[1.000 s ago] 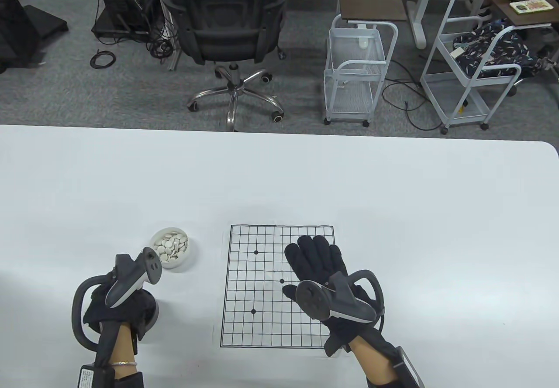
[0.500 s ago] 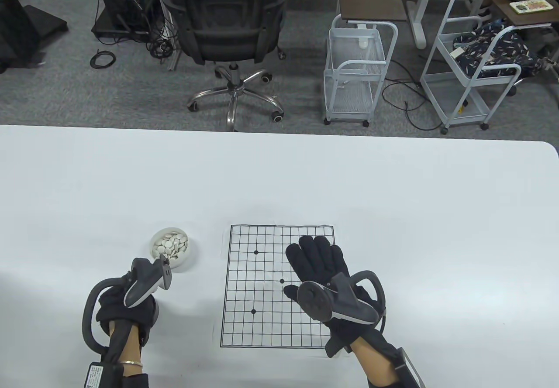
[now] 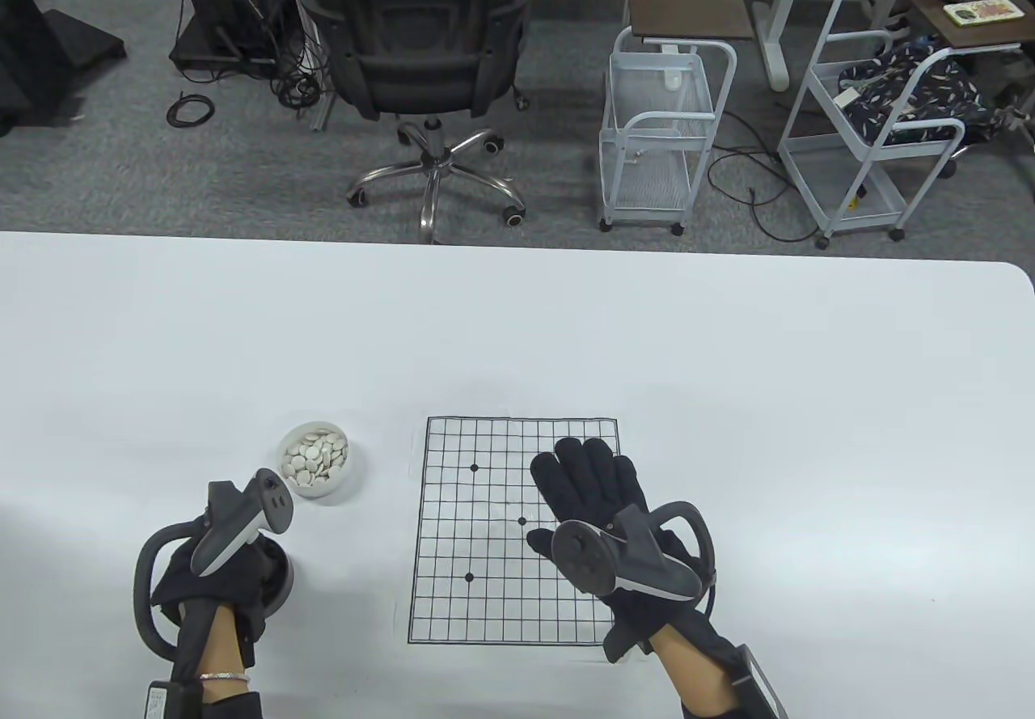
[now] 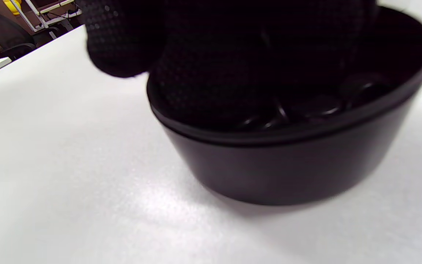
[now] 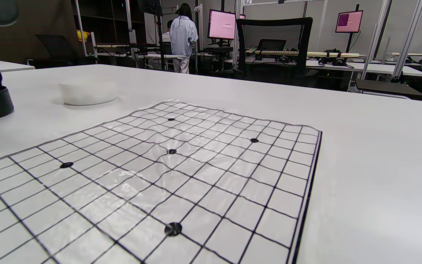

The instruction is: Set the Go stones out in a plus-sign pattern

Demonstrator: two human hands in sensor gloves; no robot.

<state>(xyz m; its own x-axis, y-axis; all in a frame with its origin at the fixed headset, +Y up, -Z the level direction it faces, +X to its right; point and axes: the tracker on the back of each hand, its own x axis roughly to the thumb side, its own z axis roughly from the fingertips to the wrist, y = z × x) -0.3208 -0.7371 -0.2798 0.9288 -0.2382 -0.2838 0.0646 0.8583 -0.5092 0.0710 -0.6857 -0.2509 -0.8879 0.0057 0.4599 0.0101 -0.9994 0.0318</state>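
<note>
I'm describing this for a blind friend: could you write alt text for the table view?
A gloved right hand lies flat on a paper Go grid on a white table, while the gloved left hand reaches into a black bowl. A white bowl of white stones sits left of the grid. No stones show on the grid.
</note>
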